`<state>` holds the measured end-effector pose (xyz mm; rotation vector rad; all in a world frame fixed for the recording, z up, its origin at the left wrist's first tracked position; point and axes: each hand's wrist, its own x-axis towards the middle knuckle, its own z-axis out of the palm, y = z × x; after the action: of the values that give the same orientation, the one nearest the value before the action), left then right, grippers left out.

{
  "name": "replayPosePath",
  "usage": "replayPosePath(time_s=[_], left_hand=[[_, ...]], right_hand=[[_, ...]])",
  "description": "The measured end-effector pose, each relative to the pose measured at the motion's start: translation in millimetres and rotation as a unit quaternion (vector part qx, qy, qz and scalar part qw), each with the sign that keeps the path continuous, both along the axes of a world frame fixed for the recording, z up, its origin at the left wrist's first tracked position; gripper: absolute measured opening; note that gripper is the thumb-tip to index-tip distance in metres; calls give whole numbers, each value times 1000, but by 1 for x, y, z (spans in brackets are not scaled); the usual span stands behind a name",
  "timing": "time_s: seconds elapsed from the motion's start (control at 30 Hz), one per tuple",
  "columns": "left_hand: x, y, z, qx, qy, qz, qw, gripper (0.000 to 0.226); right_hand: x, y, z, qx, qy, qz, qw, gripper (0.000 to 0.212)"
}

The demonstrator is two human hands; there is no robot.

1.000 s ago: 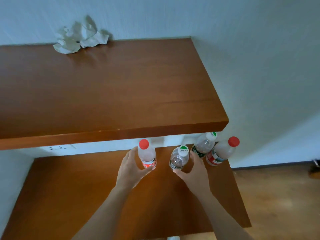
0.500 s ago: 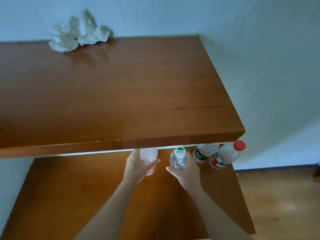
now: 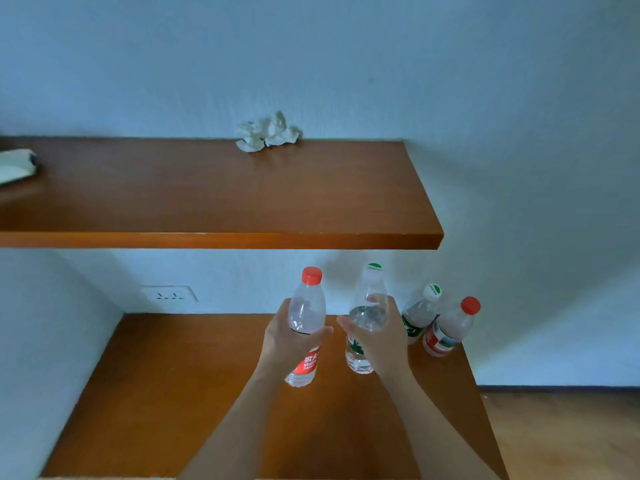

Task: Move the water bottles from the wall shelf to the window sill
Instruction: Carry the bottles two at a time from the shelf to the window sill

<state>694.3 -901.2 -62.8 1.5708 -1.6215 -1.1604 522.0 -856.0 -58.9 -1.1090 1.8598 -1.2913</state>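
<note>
Head view: gripping red-capped bottle [image 3: 306,318] in left hand [image 3: 287,344], green-capped bottle [image 3: 369,315] in right hand [image 3: 384,344], with fingers [image 3: 322,331] wrapped round both; risks clipping upper shelf [image 3: 242,240] if raised.

I see the clear red-capped bottle [image 3: 306,327] carries a red label; at its three o'clock the green-capped bottle [image 3: 367,317] shows green print. Further toward three o'clock, the second green-capped bottle [image 3: 420,315] has a dark green label, the second red-capped bottle [image 3: 450,329] red and white. The upper shelf [image 3: 207,188] and lower shelf [image 3: 173,393] are orange-brown, the wall [image 3: 346,64] pale blue.
</note>
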Motion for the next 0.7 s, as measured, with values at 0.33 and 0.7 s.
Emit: replayPosePath(time_s=[0.33,0.7], left_hand=[[48,29,45,-54,53,78,994,64],[154,77,47,-115,78,206,969,76]], right_hand=[[41,16,39,-53,-23,31,998,49],[135,15,46,-19,-58,172,983,52]])
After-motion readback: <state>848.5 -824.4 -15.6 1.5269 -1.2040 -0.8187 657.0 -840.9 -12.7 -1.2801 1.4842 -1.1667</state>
